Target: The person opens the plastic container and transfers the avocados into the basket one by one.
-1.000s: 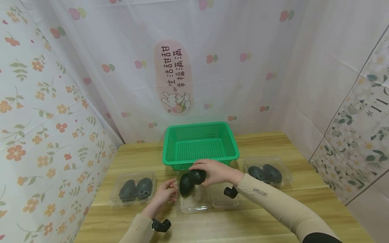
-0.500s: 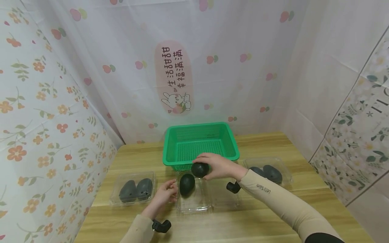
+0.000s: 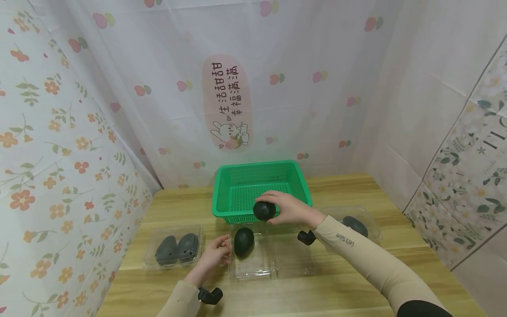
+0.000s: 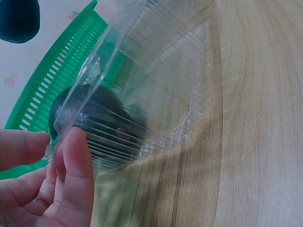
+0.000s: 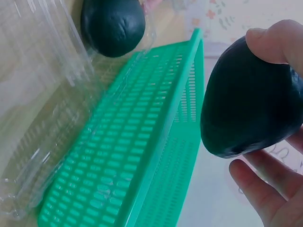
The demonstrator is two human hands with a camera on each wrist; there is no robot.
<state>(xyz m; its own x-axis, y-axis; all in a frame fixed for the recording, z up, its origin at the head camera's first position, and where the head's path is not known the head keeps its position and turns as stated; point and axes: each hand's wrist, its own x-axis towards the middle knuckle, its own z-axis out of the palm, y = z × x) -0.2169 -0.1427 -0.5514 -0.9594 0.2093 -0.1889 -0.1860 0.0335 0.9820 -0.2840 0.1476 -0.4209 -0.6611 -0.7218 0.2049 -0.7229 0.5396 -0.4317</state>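
My right hand (image 3: 291, 210) grips a dark green avocado (image 3: 264, 211) between thumb and fingers, up over the near rim of the green basket (image 3: 237, 218). In the right wrist view the avocado (image 5: 251, 104) hangs beside the basket's wall. Below stands an unfolded clear plastic clamshell box (image 3: 253, 269), its lid (image 3: 295, 257) lying to the right. A second avocado (image 3: 244, 242) lies in the box's left half. My left hand (image 3: 215, 255) pinches the box's left rim with thumb and finger, as the left wrist view shows at the rim (image 4: 71, 118).
On the left stands a closed clear box (image 3: 148, 259) with two dark avocados (image 3: 188, 246) inside. Another closed box (image 3: 372, 220) with avocados sits at the right, partly behind my right forearm. A patterned curtain (image 3: 166, 88) hangs behind the wooden table (image 3: 336, 189).
My right hand has lifted the avocado out of the box, moving away from me and slightly right to the basket's near rim. My left hand has stayed at the box rim.
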